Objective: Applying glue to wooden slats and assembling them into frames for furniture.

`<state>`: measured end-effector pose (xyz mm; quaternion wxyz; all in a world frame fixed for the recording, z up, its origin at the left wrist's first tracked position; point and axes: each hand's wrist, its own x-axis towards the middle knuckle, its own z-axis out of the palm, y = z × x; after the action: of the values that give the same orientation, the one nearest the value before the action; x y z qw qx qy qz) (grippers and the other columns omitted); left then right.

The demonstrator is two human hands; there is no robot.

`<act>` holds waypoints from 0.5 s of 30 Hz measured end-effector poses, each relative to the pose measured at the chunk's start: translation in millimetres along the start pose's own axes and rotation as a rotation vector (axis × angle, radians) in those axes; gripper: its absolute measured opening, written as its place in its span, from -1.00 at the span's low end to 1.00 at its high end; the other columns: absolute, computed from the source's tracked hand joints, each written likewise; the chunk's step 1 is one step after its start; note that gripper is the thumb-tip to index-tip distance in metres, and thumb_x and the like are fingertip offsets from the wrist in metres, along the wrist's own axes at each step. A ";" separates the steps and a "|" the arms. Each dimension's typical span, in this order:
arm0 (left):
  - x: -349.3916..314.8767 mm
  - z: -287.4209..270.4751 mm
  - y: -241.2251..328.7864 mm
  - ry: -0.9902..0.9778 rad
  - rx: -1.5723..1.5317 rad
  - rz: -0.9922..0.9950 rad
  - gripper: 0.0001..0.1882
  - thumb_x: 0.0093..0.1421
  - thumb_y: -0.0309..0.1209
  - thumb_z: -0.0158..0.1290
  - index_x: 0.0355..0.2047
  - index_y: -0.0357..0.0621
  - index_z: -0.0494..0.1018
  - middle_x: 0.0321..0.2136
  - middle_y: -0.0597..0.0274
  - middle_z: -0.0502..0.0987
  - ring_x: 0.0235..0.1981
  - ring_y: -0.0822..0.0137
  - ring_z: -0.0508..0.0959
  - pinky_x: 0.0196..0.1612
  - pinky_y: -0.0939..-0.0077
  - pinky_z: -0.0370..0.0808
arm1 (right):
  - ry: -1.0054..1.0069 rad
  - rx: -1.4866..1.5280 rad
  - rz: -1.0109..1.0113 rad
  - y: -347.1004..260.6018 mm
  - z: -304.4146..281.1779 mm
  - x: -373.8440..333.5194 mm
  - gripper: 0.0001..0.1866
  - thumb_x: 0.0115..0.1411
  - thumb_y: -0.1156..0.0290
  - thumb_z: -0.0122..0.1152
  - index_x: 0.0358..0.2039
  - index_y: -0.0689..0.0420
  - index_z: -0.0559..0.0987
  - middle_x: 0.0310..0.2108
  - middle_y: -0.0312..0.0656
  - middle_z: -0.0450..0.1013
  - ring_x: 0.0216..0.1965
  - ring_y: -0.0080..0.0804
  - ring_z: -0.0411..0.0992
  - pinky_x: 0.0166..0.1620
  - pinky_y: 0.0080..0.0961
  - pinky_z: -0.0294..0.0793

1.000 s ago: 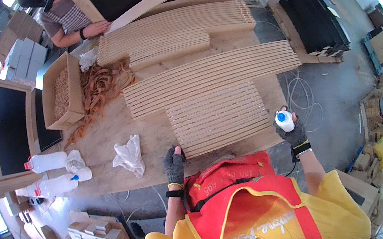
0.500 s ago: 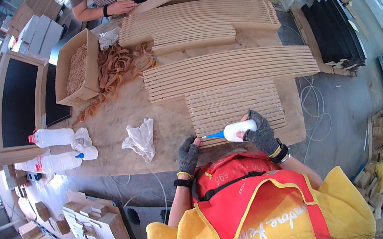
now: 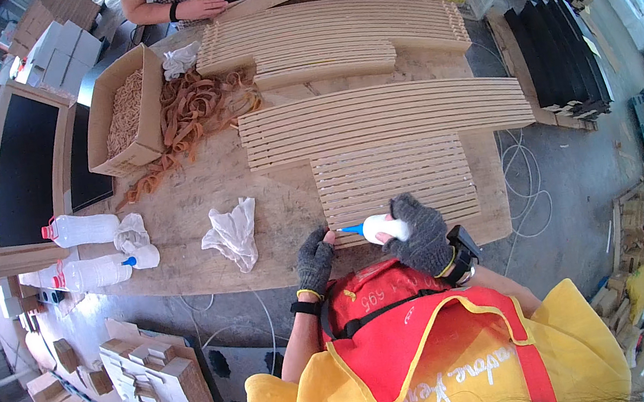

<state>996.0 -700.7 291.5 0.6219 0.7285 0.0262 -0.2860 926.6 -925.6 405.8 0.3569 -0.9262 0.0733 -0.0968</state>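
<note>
Two gloved hands meet at the near edge of the table (image 3: 177,221), over the closest stack of short slats (image 3: 393,179). The right hand (image 3: 424,234) is closed round a white glue bottle (image 3: 382,228), laid on its side with the blue nozzle pointing left at the stack's near corner. The left hand (image 3: 314,258) rests with bent fingers on the table edge just beside that nozzle; it seems to steady the bottom slat, though the glove hides the contact.

The bottle looks light and soft-walled, so it likely yields to a squeeze; a grip round its belly, as here, gives control of the tip. The slats look thin, stiff and light, probably easy to slide off the pile and best held by their long edges.

Beyond them lies a longer row of curved strips (image 3: 384,114), then more stacks further back. A crumpled white rag (image 3: 232,232) lies left of the hands, and two clear bottles (image 3: 90,250) lie at the table's left end. A cardboard box (image 3: 120,114) sits beside a tangle of brown bands (image 3: 190,112). Another person's hand (image 3: 200,7) rests on the far side.
</note>
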 end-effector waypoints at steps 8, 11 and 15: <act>0.5 0.7 -3.4 0.045 0.094 0.058 -0.60 0.31 -0.18 0.11 -0.07 -0.29 0.55 -0.29 0.24 0.61 -0.26 0.45 0.51 -0.14 0.51 0.47 | -0.002 -0.035 -0.065 -4.4 -6.9 2.0 -0.56 -0.09 0.22 0.47 -0.21 0.14 0.58 -0.37 -0.11 0.48 -0.38 -0.03 0.51 -0.34 -0.18 0.47; 2.6 0.0 -10.7 0.045 0.037 0.042 -0.62 0.31 -0.18 0.11 -0.09 -0.29 0.56 -0.31 0.26 0.60 -0.27 0.46 0.51 -0.15 0.53 0.47 | 0.035 -0.058 -0.071 3.2 -14.0 -1.7 -0.53 -0.09 0.22 0.47 -0.17 0.15 0.60 -0.34 -0.10 0.49 -0.37 -0.03 0.52 -0.33 -0.19 0.48; 1.6 0.2 -4.8 0.033 0.078 0.021 -0.62 0.31 -0.19 0.11 -0.10 -0.29 0.56 -0.32 0.29 0.59 -0.28 0.47 0.50 -0.17 0.54 0.46 | 0.021 -0.063 0.005 9.1 -29.7 -6.0 -0.52 -0.07 0.22 0.47 -0.13 0.16 0.62 -0.30 -0.07 0.53 -0.35 -0.03 0.53 -0.29 -0.19 0.50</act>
<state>995.3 -700.4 286.5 0.5955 0.7571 0.0179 -0.2681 913.2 -950.2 420.5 0.3270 -0.9357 0.0822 -0.1034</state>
